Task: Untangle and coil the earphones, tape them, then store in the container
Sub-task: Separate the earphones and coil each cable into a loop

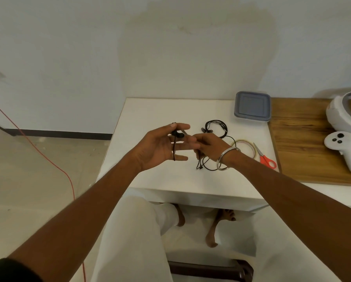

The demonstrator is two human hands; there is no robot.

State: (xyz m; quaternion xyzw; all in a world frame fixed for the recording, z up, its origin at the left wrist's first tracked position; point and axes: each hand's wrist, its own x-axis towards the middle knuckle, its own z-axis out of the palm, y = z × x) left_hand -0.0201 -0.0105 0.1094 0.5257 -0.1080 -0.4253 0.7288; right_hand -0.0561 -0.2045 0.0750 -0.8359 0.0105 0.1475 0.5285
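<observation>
- A red cable (48, 159) runs down across the floor at your 9 o'clock, well apart from the desk (150, 110).
- Your left hand (160, 147) is raised over the desk's left half, palm turned toward you, fingers spread and nearly straight. Its thumb pins an earbud against the fingers, and the black cord of the earphones in hand (174, 148) runs down across those fingers.
- Your right hand (206, 147) sits just at 3 o'clock of the left one, fingertips almost meeting it. Its fingers are curled round the same black cord, whose loose loops and plug end hang below the hand, down to the desk surface.
- A metal bangle (227, 159) circles your right wrist.
- A second set, the coiled earphones (216, 128), lies flat on the desk at 12 o'clock of your right hand, with its two earbuds at the coil's left edge.
- The tape roll (245, 146) lies on the desk at 3 o'clock of your right wrist, partly hidden by it.
- Red-handled scissors (265, 157) lie just right of the tape, at the desk's right edge.
- The container (252, 108), grey lid on, stands at the desk's far right corner, at 1 o'clock from your hands.
- On the wooden board (305, 139) to the right rest a white controller (343, 151) and, at 12 o'clock of it, a white headset (345, 112).
</observation>
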